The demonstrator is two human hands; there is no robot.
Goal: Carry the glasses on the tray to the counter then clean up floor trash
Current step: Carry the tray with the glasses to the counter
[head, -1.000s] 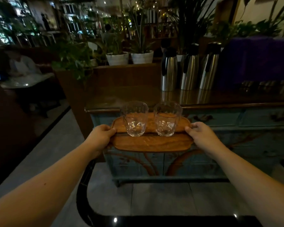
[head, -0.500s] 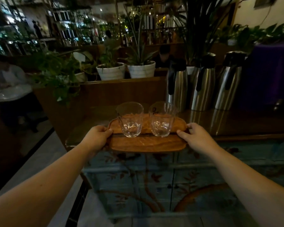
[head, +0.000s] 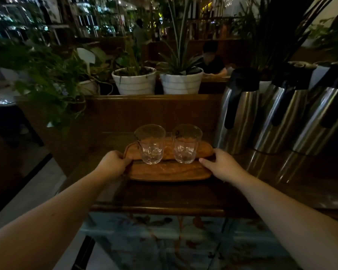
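tray sits over the bench, near its front edge toward the left end; whether it rests on the wood or hangs just above, i cannot tell. two glasses stand upright on it side by side. left hand has its grip clenched on the tray's left end; right hand grasps the right end. flasks stand right of the tray. carrying looks nearly done; letting go and the floor trash are left. half a second ago the tray hung at the bench's front edge; now it is farther in.
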